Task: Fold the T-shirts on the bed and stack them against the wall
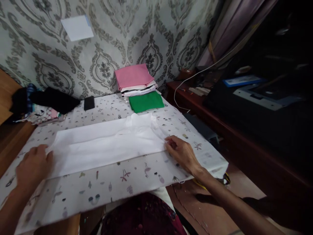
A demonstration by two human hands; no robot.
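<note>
A white shirt, folded lengthwise into a long strip, lies across the patterned table cover. What looks like its neck end is towards the right. My right hand pinches the right end between thumb and fingers. At the opposite end my left hand is slightly blurred, its fingers curled on the shirt's left edge. Loose folds run along the middle of the cloth.
Behind the shirt stand a folded stack with a pink cloth on top and a green folded cloth. A dark phone lies near the wall, beside rumpled black clothes. A white cable hangs at the right.
</note>
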